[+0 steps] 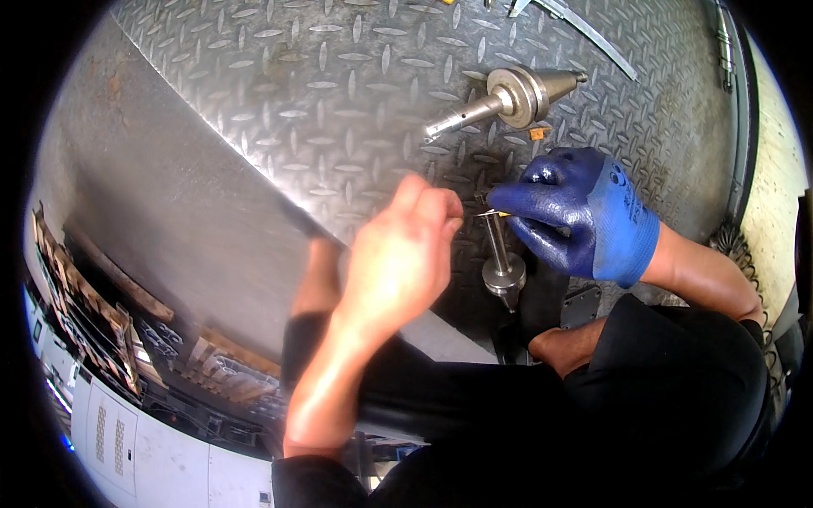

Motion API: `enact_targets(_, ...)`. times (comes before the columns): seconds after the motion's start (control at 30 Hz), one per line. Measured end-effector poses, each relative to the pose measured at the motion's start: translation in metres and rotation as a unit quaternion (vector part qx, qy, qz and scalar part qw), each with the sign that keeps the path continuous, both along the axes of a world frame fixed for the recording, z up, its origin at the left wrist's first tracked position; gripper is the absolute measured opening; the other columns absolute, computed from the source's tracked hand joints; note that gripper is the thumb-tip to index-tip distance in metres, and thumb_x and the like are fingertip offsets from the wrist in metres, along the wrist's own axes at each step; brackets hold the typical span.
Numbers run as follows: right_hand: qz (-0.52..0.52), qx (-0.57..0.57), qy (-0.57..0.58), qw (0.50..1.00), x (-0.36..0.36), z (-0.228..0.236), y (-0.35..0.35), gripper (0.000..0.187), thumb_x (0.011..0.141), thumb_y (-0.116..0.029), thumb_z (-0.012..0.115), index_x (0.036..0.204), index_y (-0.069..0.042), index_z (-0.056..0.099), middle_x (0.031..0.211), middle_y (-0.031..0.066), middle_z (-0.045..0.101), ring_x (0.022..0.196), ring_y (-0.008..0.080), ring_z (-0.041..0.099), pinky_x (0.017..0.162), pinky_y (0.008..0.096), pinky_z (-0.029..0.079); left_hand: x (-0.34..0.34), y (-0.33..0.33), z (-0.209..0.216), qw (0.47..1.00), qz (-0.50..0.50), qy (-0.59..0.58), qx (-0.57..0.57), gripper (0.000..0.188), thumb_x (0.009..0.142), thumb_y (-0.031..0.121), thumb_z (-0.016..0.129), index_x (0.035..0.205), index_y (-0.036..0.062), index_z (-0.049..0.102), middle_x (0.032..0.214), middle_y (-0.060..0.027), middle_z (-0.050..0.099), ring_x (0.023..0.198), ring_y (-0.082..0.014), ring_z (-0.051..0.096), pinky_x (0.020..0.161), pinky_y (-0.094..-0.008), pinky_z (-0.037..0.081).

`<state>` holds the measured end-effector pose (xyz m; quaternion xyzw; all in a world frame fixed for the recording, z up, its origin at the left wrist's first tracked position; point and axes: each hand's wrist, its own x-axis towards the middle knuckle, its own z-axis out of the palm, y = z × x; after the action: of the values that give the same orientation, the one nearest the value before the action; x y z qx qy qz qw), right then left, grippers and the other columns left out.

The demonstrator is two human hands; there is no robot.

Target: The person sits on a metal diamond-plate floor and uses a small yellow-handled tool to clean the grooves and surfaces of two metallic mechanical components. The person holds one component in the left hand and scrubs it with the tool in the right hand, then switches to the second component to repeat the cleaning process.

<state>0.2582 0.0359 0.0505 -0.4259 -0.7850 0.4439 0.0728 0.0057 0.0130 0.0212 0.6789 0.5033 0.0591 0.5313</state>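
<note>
Looking down on a diamond-tread metal plate (pixel 254 110), spread across the upper view; at lower left, a pale cabinet (pixel 169 453) with slotted vents; holds the bare left hand (pixel 394 267) in front of the plate, blurred, fingers curled and tips pressed together; cannot tell of anything held between them; wears on the right hand (pixel 576 212) a blue glove (pixel 622 233) with a dark, glossy coating, fingertips drawn into a pinch just beside the left ones; beyond both hands, lying on the plate, a tapered tool holder (pixel 525 95), slim bar toward the left, taper toward the right; at the top edge, lying aslant, a steel caliper (pixel 593 34); below the gloved fingertips, a second tool holder (pixel 504 271), taper toward the person, bar directed up at the pinch; cannot tell of any contact; pinched in the gloved fingertips, a thin piece (pixel 502 214) with some yellow, too small to identify; near the first holder's flange, a little orange piece (pixel 537 134).
</note>
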Motion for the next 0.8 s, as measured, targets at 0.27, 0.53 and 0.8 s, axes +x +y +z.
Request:
enact_targets(0.27,-0.082,-0.091,0.033,0.992,-0.002,-0.008,-0.015,0.028,0.087,-0.006,0.077,0.115,-0.007,0.077,0.084,0.0157,0.071,0.073,0.0369,0.070,0.064,0.0459,0.054,0.001,-0.008,-0.007,1.000,0.002,0.003,0.001,0.013,0.095,0.005,0.071,0.107,0.0046,0.066,0.102,-0.0188,0.065,0.090,-0.0439,0.069,0.077,-0.0503,0.057)
enact_targets(0.53,-0.115,-0.173,0.019,0.978,-0.002,-0.003,-0.015,0.024,0.094,-0.015,0.075,0.115,-0.004,0.078,0.095,0.0193,0.076,0.083,0.0347,0.076,0.075,0.0424,0.060,0.000,-0.010,-0.007,1.000,0.004,-0.018,0.012,0.015,0.094,0.003,0.070,0.107,0.0039,0.063,0.102,-0.0190,0.063,0.085,-0.0447,0.069,0.073,-0.0514,0.057)
enact_targets(0.8,-0.078,-0.102,0.038,0.991,-0.001,-0.003,-0.008,0.021,0.095,-0.009,0.074,0.115,-0.003,0.078,0.091,0.0192,0.075,0.077,0.0367,0.073,0.070,0.0438,0.058,0.001,-0.008,-0.004,1.000,0.011,-0.017,0.014,0.016,0.094,0.003,0.071,0.107,0.0045,0.063,0.102,-0.0183,0.062,0.086,-0.0438,0.069,0.074,-0.0511,0.057)
